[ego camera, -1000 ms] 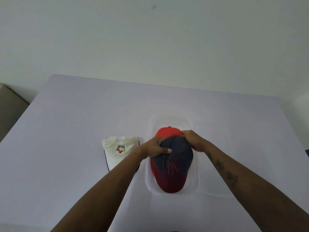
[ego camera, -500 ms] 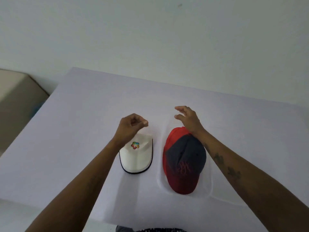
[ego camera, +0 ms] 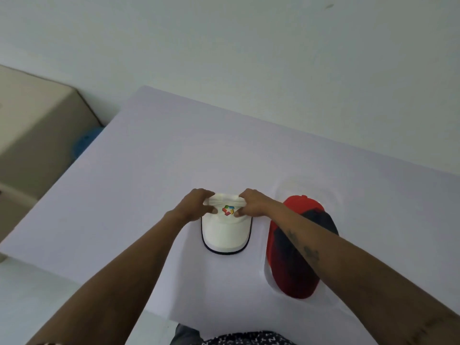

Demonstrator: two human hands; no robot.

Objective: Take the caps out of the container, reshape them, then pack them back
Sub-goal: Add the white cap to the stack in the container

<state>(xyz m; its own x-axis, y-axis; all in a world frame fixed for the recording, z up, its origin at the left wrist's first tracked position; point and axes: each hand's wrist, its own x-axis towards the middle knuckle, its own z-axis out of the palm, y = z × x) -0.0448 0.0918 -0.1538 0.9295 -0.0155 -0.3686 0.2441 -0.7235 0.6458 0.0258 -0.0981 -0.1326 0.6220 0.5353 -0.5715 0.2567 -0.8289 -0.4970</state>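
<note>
Both hands are on the white cap (ego camera: 226, 229) now; it sits on the table (ego camera: 149, 158) near the front edge, brim toward the person, just left of the clear container (ego camera: 268, 275); the left hand (ego camera: 196, 205) pinches the crown's left side, the right hand (ego camera: 251, 204) pinches the right, fingers curled into the fabric beside the coloured logo (ego camera: 228, 210). The navy and red caps (ego camera: 296, 250) lie stacked in the container (apparently packed already). To do this well, I'd say pull the crown outward evenly from both sides, puff the front panel up, keep the brim flat on the table; uneven tugging risks a creased front.
</note>
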